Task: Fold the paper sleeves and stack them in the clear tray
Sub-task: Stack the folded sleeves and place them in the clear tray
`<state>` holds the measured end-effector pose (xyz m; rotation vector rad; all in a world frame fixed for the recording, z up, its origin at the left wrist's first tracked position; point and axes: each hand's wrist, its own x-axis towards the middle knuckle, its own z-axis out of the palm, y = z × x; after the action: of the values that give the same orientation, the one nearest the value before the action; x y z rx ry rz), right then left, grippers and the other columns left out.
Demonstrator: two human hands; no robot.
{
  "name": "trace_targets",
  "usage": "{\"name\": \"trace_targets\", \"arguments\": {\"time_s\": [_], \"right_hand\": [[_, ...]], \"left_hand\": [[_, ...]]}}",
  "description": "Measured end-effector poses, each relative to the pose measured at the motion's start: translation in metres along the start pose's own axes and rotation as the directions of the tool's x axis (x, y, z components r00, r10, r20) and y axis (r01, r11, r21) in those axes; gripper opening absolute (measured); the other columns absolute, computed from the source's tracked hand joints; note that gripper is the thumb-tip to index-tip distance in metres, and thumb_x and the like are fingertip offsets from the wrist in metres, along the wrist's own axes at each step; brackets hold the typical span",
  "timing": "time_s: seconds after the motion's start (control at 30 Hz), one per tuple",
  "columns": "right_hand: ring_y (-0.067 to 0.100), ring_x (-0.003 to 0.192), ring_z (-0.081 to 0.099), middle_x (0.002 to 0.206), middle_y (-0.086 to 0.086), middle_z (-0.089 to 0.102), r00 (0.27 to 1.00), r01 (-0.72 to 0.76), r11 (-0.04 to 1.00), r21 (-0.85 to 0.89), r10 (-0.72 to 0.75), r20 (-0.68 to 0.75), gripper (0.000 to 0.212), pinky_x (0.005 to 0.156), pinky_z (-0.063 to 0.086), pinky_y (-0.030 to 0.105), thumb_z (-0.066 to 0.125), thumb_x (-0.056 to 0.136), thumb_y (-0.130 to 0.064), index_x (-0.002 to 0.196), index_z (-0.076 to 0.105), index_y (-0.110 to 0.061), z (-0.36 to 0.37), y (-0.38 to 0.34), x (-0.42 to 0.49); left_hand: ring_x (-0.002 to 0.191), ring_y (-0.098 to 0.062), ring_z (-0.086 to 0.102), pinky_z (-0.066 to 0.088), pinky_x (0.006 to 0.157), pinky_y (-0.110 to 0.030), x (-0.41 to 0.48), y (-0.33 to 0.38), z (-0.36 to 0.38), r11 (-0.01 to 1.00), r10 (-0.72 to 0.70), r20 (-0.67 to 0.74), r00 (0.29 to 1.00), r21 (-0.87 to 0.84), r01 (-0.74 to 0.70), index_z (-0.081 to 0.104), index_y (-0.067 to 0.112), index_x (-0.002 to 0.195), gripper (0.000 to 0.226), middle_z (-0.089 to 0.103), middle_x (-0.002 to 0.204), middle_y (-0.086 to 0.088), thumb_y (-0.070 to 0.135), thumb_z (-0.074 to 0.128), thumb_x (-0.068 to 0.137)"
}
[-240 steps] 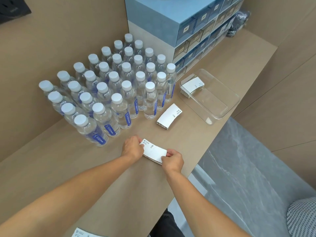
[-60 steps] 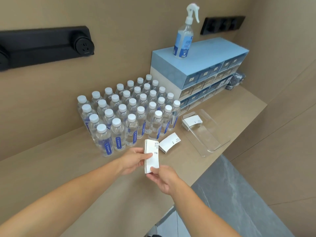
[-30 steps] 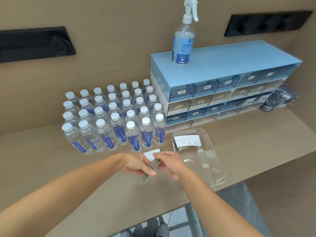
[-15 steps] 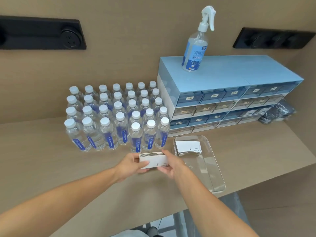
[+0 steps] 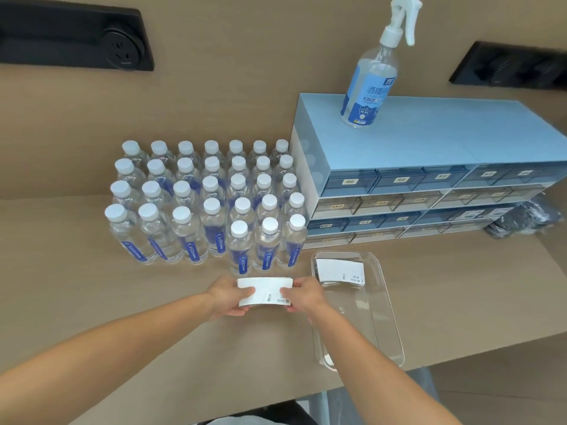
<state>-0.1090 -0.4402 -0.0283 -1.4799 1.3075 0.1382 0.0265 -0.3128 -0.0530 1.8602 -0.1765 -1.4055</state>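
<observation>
I hold a flat white stack of paper sleeves [image 5: 264, 291] level above the counter, just in front of the water bottles. My left hand [image 5: 227, 297] grips its left end and my right hand [image 5: 303, 295] grips its right end. To the right lies the clear tray [image 5: 379, 326], with another stack of folded sleeves [image 5: 340, 270] at its far end. The held stack is beside the tray, outside its rim.
Several rows of capped water bottles [image 5: 211, 197] stand behind my hands. A blue drawer cabinet [image 5: 423, 167] with a spray bottle [image 5: 372, 78] on top sits at the back right. The counter's front edge [image 5: 460, 351] runs just past the tray.
I lifted the sleeves off the counter, turned the stack in my hands, squared it up and brought it level toward the tray. The view swung right to face the cabinet.
</observation>
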Motion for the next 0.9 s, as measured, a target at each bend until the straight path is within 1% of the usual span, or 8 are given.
{"name": "trace_targets", "arguments": {"time_s": [0.13,0.27,0.37,0.43,0.5,0.63,0.77,0.9], "right_hand": [[0.019,0.053,0.065,0.088,0.01,0.073,1.0,-0.004,0.997,-0.078,0.004,-0.001,0.02,0.052,0.057,0.021,0.064,0.084,-0.013,0.099,0.075,-0.006,-0.005,-0.007,0.022],[0.033,0.082,0.075,0.103,0.017,0.075,1.0,0.025,0.993,-0.114,-0.023,0.017,0.021,0.08,0.062,0.042,0.062,0.086,-0.012,0.101,0.073,-0.001,-0.002,-0.009,0.036],[0.037,0.096,0.072,0.106,0.02,0.074,0.998,0.056,0.975,-0.214,-0.048,0.04,0.026,0.089,0.058,0.045,0.06,0.086,-0.014,0.103,0.071,0.002,-0.002,-0.008,0.041],[0.036,0.099,0.071,0.106,0.019,0.073,0.997,0.07,0.957,-0.282,-0.061,0.042,0.029,0.09,0.058,0.04,0.056,0.085,-0.015,0.104,0.069,0.001,-0.001,-0.007,0.041],[0.033,0.098,0.07,0.104,0.018,0.074,0.997,0.076,0.936,-0.342,-0.067,0.039,0.029,0.082,0.056,0.029,0.054,0.084,-0.016,0.102,0.07,0.0,0.001,-0.006,0.041],[0.032,0.108,0.065,0.113,0.017,0.071,0.996,0.084,0.895,-0.437,-0.083,0.022,0.03,0.081,0.049,0.027,0.055,0.088,-0.02,0.107,0.069,-0.001,0.006,-0.002,0.043],[0.033,0.115,0.061,0.12,0.016,0.068,0.997,0.077,0.869,-0.489,-0.077,0.021,0.035,0.088,0.049,0.028,0.054,0.09,-0.025,0.114,0.067,-0.003,0.009,-0.002,0.045],[0.033,0.114,0.062,0.122,0.016,0.067,0.996,0.084,0.866,-0.493,-0.075,0.038,0.034,0.084,0.047,0.026,0.054,0.09,-0.024,0.112,0.067,-0.002,0.01,-0.001,0.045]], "left_hand": [[0.067,-0.019,0.067,0.062,0.067,-0.03,0.009,0.007,0.013,0.997,0.017,-0.243,0.97,0.072,0.001,0.067,0.011,0.097,0.014,0.069,0.09,-0.008,0.022,0.069,0.089],[0.059,-0.019,0.064,0.059,0.066,-0.032,0.01,0.017,0.017,0.998,-0.002,-0.348,0.938,0.06,0.024,0.063,0.012,0.077,0.015,0.067,0.079,-0.007,0.02,0.071,0.086],[0.063,-0.024,0.068,0.062,0.067,-0.037,0.008,0.018,0.018,0.994,-0.038,-0.379,0.925,0.082,0.075,0.058,0.014,0.069,0.021,0.066,0.078,-0.006,0.02,0.072,0.084],[0.081,-0.032,0.073,0.062,0.077,-0.045,0.008,0.015,0.019,0.988,-0.037,-0.393,0.919,0.123,0.092,0.059,0.01,0.074,0.018,0.069,0.09,-0.014,0.02,0.069,0.085],[0.096,-0.035,0.071,0.06,0.084,-0.046,0.008,0.012,0.019,0.98,-0.027,-0.41,0.912,0.17,0.105,0.063,0.003,0.093,0.02,0.07,0.104,-0.018,0.022,0.066,0.085],[0.093,-0.035,0.072,0.061,0.082,-0.042,0.007,0.007,0.023,0.966,-0.02,-0.428,0.904,0.225,0.128,0.065,0.001,0.105,0.032,0.072,0.106,-0.017,0.027,0.063,0.085],[0.099,-0.034,0.07,0.058,0.085,-0.037,0.007,0.002,0.025,0.951,-0.019,-0.459,0.888,0.265,0.158,0.063,0.003,0.106,0.035,0.071,0.107,-0.017,0.031,0.062,0.084],[0.111,-0.03,0.062,0.047,0.082,-0.03,0.01,0.001,0.023,0.94,-0.016,-0.495,0.869,0.289,0.181,0.057,0.005,0.113,0.041,0.065,0.117,-0.012,0.035,0.066,0.085]]}}
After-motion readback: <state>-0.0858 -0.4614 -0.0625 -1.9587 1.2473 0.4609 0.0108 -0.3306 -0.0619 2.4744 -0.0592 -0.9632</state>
